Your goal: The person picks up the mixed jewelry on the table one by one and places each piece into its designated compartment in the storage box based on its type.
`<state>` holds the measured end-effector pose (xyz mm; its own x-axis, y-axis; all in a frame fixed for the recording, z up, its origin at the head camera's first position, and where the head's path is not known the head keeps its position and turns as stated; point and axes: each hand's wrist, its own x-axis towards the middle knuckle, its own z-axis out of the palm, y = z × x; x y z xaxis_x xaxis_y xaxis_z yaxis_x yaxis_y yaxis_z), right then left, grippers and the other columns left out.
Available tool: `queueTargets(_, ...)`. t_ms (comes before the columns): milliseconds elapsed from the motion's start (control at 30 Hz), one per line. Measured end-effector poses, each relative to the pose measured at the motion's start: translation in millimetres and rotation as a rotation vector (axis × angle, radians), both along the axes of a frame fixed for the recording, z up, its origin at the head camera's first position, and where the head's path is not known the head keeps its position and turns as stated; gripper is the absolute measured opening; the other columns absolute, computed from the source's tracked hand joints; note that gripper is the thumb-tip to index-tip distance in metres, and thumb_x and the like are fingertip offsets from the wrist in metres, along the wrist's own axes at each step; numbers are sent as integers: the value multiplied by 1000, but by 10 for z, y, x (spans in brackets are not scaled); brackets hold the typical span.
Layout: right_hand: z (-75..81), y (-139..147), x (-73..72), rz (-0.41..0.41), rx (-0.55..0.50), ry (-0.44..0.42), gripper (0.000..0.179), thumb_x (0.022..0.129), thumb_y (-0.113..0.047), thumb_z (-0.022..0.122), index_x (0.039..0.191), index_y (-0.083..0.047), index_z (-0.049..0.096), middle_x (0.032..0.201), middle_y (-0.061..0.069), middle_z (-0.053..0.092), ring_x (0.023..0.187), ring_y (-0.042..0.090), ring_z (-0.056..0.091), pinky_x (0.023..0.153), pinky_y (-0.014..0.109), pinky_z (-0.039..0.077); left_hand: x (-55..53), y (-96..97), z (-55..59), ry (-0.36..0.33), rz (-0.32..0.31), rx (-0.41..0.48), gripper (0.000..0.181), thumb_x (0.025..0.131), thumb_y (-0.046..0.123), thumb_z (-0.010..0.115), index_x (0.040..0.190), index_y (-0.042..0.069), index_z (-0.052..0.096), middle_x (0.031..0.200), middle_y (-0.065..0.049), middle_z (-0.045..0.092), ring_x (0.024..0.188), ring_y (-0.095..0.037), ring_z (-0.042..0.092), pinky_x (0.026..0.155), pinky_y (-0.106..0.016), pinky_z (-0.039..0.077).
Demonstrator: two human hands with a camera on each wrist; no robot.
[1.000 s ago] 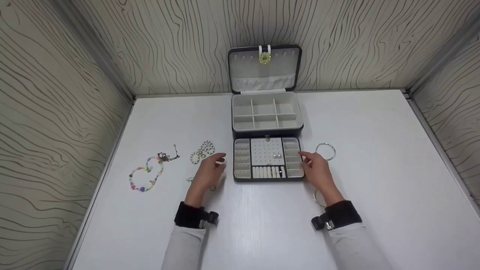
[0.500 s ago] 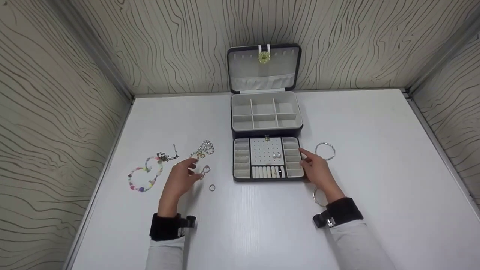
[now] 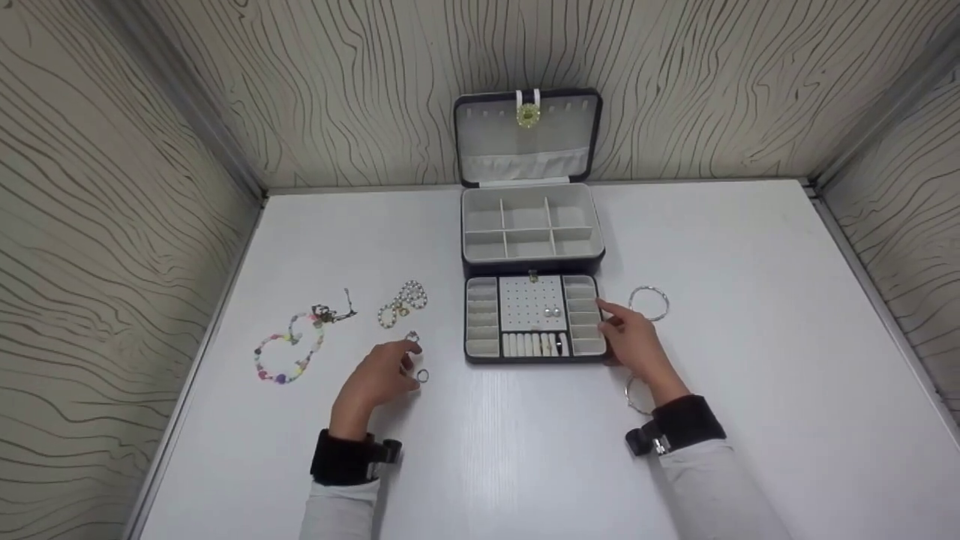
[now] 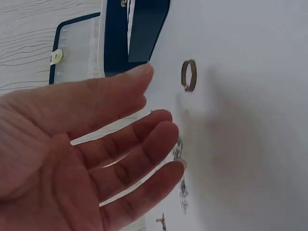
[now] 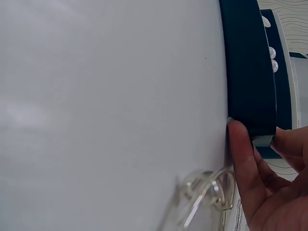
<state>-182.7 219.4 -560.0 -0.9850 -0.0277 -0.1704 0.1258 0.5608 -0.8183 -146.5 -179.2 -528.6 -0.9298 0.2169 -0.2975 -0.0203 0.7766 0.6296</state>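
Note:
My left hand (image 3: 379,375) hovers over the left of the table, fingers loosely bent and nothing between them. Just in front of its thumb lies a plain ring (image 4: 189,75). Beyond the fingertips is a small sparkling piece of jewelry (image 3: 412,336), partly hidden by the hand. My right hand (image 3: 634,341) holds the right side of a dark jewelry tray (image 3: 540,360), thumb and finger at its front corner in the right wrist view. The tray has small side compartments, a pegboard with pearl earrings (image 3: 552,312), and ring rolls (image 3: 529,345) bearing rings.
Behind the tray stands the open jewelry box (image 3: 534,265), lid against the wall. A pearl bracelet (image 3: 388,315), a colorful beaded necklace (image 3: 282,378) and a dark chain (image 3: 330,313) lie at left. Two bangles are near the right hand, one (image 3: 649,303) behind it, one (image 3: 636,397) beside the wrist.
My left hand has moved left from beside the tray, then slightly back right toward the ring. The small sparkling piece now lies beyond its fingertips. The right hand stays on the tray.

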Motion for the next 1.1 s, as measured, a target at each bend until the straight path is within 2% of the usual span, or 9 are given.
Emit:
queueTargets(200,-5,8,-12,-10,-11,-17,45,100,-6,53,145,-4,47,111,25,60,88,29,63,56,33,57,-26,87,-82,18,-33,-38,41,73,-6,72,113,4,67,83,-4,60,72,-19,54,66,-37,47)
queueTargets(500,-15,2,-19,21,63,9,44,100,-8,53,144,-3,47,111,22,62,95,30,62,67,33,56,-34,141,-137,30,2,-74,25,78,-7,68,101,5,67,79,-2,58,72,-20,54,66,-38,48)
queueTargets(667,-16,-8,-8,15,32,-13,45,101,-7,52,145,-4,46,113,24,60,92,29,63,60,32,57,-38,141,-155,32,3,-67,23,80,-8,67,100,5,68,79,-2,58,71,-20,53,65,-37,48)
queueTargets(833,-16,-17,7,14,11,-20,46,101,-6,51,146,-4,44,112,24,60,83,27,64,56,34,57,-48,150,-166,38,-7,-59,21,79,-9,66,93,6,68,78,-2,57,71,-20,53,65,-37,47)
queueTargets(1100,-23,-17,18,10,-9,-39,46,101,-6,49,147,-6,42,111,23,58,73,24,63,53,34,57,-41,147,-171,34,22,-85,15,78,-6,69,85,7,65,76,-3,57,69,-21,53,65,-38,48)
